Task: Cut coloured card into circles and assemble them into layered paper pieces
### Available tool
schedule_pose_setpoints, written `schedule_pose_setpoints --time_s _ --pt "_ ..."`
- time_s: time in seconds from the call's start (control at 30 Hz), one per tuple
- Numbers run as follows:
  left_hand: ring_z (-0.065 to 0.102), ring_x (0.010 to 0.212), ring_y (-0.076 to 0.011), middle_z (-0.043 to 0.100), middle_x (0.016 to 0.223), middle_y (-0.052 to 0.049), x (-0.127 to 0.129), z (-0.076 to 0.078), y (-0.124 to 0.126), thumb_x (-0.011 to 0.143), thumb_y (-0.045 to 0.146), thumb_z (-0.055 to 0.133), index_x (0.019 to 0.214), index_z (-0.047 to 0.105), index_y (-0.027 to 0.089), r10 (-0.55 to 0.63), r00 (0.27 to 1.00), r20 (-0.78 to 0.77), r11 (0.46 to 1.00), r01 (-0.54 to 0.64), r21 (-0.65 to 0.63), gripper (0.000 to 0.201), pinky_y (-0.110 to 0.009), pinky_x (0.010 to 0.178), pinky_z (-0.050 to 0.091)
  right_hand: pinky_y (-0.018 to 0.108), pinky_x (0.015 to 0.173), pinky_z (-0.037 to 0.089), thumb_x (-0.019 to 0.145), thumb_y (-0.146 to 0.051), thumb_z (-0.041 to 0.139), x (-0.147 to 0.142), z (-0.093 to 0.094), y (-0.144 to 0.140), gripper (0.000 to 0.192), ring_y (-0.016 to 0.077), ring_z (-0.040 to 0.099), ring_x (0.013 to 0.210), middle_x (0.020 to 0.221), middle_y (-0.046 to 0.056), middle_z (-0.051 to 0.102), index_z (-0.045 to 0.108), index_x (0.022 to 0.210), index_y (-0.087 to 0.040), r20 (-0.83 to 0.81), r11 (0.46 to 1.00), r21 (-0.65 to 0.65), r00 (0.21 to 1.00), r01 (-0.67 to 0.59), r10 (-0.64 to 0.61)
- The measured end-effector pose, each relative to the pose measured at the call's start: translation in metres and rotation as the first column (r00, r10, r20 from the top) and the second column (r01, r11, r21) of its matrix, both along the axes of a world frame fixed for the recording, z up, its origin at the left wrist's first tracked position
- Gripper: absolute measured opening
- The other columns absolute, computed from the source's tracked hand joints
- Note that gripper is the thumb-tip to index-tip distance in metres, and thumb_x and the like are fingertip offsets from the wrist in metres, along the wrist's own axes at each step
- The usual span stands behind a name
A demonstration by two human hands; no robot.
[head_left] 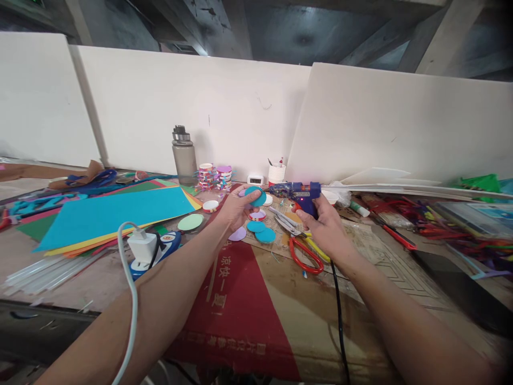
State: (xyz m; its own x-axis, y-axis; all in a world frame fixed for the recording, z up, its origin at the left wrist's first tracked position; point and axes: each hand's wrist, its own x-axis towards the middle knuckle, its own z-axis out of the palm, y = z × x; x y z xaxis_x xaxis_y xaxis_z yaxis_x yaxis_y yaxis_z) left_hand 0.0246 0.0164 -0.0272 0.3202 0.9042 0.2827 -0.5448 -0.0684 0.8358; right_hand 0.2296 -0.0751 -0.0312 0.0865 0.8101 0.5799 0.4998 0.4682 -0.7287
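Note:
My left hand point(237, 207) holds a teal paper disc point(255, 195) up above the table, pinched between thumb and fingers. My right hand point(324, 222) grips a blue hot glue gun point(301, 193) whose nozzle points left, toward the disc, a short gap away. Its black cord point(339, 315) runs back under my right forearm. Below my hands lie two more teal discs point(261, 231), a lilac disc point(238, 234) and red-handled scissors point(303, 251) on a cardboard sheet point(280, 299).
A stack of coloured paper sheets point(108, 216) lies at left beside a power strip with a white plug point(145, 250) and clear glue sticks point(44, 272). A grey bottle point(183, 156), decorated rings point(214, 176), a white cup point(276, 173) and craft clutter point(441, 219) stand along white boards.

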Motion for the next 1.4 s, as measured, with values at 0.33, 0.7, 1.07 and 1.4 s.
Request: schedule_pose_setpoints --time_s 0.33,0.7,1.07,1.4 --pt "0.053 0.056 -0.0083 0.060 0.066 0.002 0.000 0.001 0.000 0.055 0.029 0.091 0.079 0.063 0.014 0.004 1.000 0.016 1.000 -0.004 -0.004 0.040 -0.020 0.044 0.039 0.040 0.087 0.051 0.087 -0.037 0.060 -0.003 0.005 -0.005 0.042 0.0267 0.061 0.108 0.119 0.007 0.067 0.056 0.127 -0.026 0.026 0.999 -0.029 0.999 0.039 -0.038" --pt "0.054 0.056 -0.0085 0.061 0.066 0.002 -0.001 0.001 0.001 0.054 0.025 0.091 0.078 0.062 0.014 -0.004 1.000 0.022 0.999 0.005 -0.034 0.039 -0.019 0.042 0.040 0.043 0.098 0.045 0.088 -0.030 0.058 -0.006 0.007 -0.006 0.046 0.0256 0.060 0.111 0.124 0.007 0.066 0.054 0.133 -0.024 0.082 0.999 0.037 0.996 0.040 -0.043" --pt "0.052 0.055 -0.0080 0.059 0.066 0.002 -0.008 -0.004 0.007 0.052 0.030 0.093 0.072 0.061 0.014 -0.114 0.990 0.088 0.993 0.113 0.020 0.042 -0.020 0.044 0.041 0.041 0.089 0.051 0.086 -0.034 0.060 -0.005 0.007 -0.005 0.044 0.0238 0.060 0.105 0.121 0.006 0.064 0.054 0.128 -0.027 -0.097 0.999 0.023 0.994 -0.041 0.043" --pt "0.052 0.059 -0.0091 0.058 0.066 0.003 -0.011 -0.002 0.003 0.050 0.031 0.094 0.074 0.058 0.016 -0.140 0.984 0.106 0.990 0.137 0.034 0.045 -0.020 0.048 0.040 0.040 0.089 0.048 0.086 -0.029 0.059 -0.012 0.012 -0.012 0.024 0.0237 0.058 0.106 0.112 0.005 0.064 0.057 0.109 -0.024 -0.122 0.995 -0.008 0.988 -0.097 0.095"
